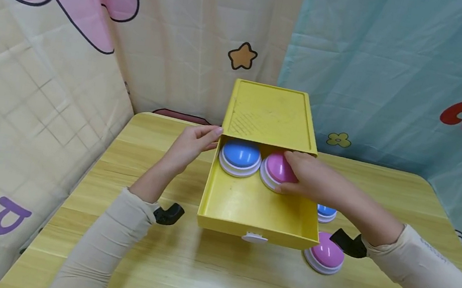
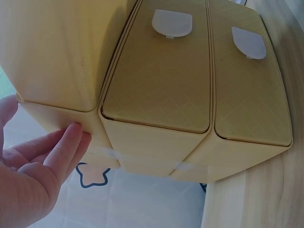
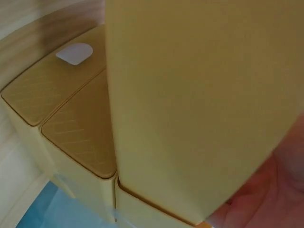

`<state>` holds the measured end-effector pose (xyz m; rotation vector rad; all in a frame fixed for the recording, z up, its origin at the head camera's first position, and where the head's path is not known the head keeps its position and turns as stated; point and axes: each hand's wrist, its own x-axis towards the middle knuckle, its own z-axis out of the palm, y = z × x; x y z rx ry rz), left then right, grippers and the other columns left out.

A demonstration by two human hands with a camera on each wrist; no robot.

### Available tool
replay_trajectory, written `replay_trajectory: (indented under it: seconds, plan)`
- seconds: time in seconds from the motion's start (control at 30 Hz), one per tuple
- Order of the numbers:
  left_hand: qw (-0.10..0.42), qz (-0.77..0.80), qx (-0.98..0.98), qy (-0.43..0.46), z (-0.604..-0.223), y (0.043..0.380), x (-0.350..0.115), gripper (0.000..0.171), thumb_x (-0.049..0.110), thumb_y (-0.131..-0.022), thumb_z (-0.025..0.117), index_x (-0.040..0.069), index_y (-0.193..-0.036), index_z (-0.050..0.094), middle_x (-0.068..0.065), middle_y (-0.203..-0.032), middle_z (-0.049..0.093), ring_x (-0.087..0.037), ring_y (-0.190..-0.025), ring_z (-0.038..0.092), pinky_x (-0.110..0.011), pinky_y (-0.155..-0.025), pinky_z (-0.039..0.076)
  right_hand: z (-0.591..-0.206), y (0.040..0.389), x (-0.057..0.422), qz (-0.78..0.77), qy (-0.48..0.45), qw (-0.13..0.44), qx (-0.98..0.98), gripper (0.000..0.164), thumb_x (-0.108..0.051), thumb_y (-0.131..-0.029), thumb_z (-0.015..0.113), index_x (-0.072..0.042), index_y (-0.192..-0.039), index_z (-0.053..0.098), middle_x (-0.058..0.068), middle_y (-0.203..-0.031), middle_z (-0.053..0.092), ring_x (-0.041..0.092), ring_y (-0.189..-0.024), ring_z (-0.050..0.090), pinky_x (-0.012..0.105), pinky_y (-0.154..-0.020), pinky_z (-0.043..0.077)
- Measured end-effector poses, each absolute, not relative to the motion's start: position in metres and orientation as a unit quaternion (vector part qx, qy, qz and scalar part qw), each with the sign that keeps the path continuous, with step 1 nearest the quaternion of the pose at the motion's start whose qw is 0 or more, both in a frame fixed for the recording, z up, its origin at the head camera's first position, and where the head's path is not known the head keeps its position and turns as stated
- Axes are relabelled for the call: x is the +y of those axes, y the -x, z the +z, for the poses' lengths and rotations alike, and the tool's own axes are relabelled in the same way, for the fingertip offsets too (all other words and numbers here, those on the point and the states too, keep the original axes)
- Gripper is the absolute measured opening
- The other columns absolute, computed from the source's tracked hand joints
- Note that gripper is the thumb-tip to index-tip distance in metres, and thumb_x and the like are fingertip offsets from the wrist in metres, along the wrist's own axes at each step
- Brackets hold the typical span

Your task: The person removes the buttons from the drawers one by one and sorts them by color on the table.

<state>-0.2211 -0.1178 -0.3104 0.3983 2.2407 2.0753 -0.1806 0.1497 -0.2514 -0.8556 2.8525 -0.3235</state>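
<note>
A yellow drawer cabinet (image 1: 269, 115) has its top drawer (image 1: 243, 209) pulled out. Inside, toward the back, a blue dome-shaped buzzer button (image 1: 240, 155) on a white base sits beside a pink buzzer button (image 1: 278, 168). My right hand (image 1: 308, 176) reaches over the drawer's right wall and grips the pink one by its right side. At the cabinet's front left edge, my left hand (image 1: 194, 144) rests with its thumb near the upper corner. In the left wrist view, its extended fingers (image 2: 64, 154) touch the cabinet's side. The drawer wall hides most of my right hand in the right wrist view.
Right of the drawer, another pink button (image 1: 326, 252) and a partly hidden blue button (image 1: 326, 213) lie on the wooden table (image 1: 149, 257). Two closed lower drawers with white handles (image 2: 172, 23) show below. Printed curtains (image 1: 362, 59) hang behind.
</note>
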Motion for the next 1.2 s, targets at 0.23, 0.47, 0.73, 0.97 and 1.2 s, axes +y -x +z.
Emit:
replay_trajectory:
  seconds: [0.23,0.47,0.73,0.97,1.2]
  plan:
    - [0.032,0.672,0.728,-0.129,-0.310,0.220,-0.118,0.045,0.028,-0.092,0.052,-0.005,-0.123,0.051,-0.014,-0.120,0.053,-0.020,-0.109,0.052,-0.030,-0.089,0.045,-0.257,0.183,0.149,-0.130,0.289,0.042,0.948,0.051,-0.026,-0.074,0.075,0.003,-0.109,0.052,0.011,-0.095,0.055,0.025,-0.086,0.051,0.035,-0.074,0.049]
    - [0.031,0.671,0.729,-0.129,-0.309,0.219,-0.118,0.046,0.028,-0.092,0.052,-0.005,-0.123,0.051,-0.014,-0.121,0.053,-0.021,-0.110,0.052,-0.030,-0.089,0.045,-0.257,0.178,0.155,-0.173,0.306,0.028,0.936,0.058,-0.026,-0.069,0.078,0.000,-0.115,0.053,0.009,-0.106,0.056,0.022,-0.092,0.051,0.033,-0.076,0.050]
    - [0.030,0.667,0.734,-0.124,-0.309,0.219,-0.118,0.047,0.031,-0.091,0.053,-0.003,-0.124,0.051,-0.013,-0.121,0.053,-0.020,-0.109,0.052,-0.029,-0.088,0.046,-0.246,0.168,0.164,-0.240,0.349,0.003,0.906,0.057,-0.025,-0.067,0.081,-0.003,-0.113,0.054,0.004,-0.104,0.055,0.017,-0.092,0.050,0.030,-0.075,0.050]
    - [0.032,0.664,0.737,-0.122,-0.309,0.220,-0.119,0.048,0.032,-0.091,0.053,-0.003,-0.124,0.051,-0.013,-0.121,0.053,-0.019,-0.109,0.052,-0.029,-0.088,0.046,-0.225,0.156,0.176,-0.244,0.362,-0.070,0.897,0.061,-0.019,-0.064,0.083,-0.003,-0.115,0.053,0.004,-0.108,0.055,0.017,-0.095,0.050,0.031,-0.073,0.052]
    - [0.034,0.667,0.734,-0.126,-0.309,0.221,-0.119,0.048,0.032,-0.091,0.053,-0.004,-0.123,0.051,-0.014,-0.121,0.053,-0.020,-0.110,0.052,-0.030,-0.088,0.046,-0.213,0.144,0.202,-0.252,0.331,-0.127,0.900,0.066,-0.013,-0.061,0.084,-0.006,-0.119,0.053,0.004,-0.115,0.053,0.014,-0.096,0.049,0.007,-0.074,0.043]
